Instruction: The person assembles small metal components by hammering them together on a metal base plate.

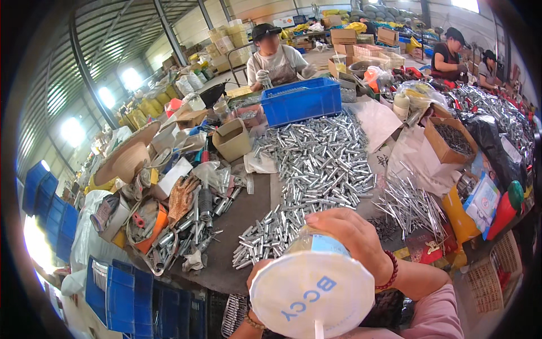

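Right hand curls leftward, its forearm slanting in from near right; left hand, mostly hidden, sits nearer.

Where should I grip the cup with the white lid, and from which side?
Probably around the side wall of the cup, behind the lid, coming from the right, where the right hand curves over it. The wall is rounded, while the wide lid faces the camera with a straw poking out, so both look worse to grip.
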Available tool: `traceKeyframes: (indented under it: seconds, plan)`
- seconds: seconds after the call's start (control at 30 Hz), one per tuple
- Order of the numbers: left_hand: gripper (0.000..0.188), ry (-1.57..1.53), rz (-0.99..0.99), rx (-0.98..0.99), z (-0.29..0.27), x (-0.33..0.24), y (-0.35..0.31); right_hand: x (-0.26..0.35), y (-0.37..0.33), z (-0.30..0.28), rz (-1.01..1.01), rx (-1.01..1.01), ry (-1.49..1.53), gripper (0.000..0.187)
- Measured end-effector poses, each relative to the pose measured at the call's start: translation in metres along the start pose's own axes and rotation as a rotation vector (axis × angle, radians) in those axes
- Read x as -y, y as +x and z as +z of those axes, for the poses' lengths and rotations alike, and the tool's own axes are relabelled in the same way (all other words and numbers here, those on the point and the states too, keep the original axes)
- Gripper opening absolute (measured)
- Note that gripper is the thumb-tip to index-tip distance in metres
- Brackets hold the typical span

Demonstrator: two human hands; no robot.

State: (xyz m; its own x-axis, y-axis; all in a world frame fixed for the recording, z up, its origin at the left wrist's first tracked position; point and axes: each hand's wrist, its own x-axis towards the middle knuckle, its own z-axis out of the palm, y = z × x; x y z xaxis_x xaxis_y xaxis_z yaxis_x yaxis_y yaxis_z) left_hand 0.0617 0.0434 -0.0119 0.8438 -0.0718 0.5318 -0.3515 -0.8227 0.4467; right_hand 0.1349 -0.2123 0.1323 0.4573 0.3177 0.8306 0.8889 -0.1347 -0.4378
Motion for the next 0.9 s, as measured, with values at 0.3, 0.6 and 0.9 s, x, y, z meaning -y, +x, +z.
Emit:
traceKeyframes:
  seconds: [0.3, 0.6, 0.9]
  plan:
    - [0.028, 0.062, 0.004, 0.066, -0.011, -0.018, 0.014, 0.002, -0.001, -0.002, -0.037, -0.006, 0.047, 0.073]
    - [0.030, 0.026, 0.063, 0.069, -0.005, 0.003, 0.015, -0.003, 0.000, -0.005, -0.043, -0.075, 0.057, 0.073]
    - [0.029, 0.014, 0.059, 0.070, -0.001, -0.001, 0.012, -0.005, 0.004, -0.008, -0.095, -0.098, 0.056, 0.071]
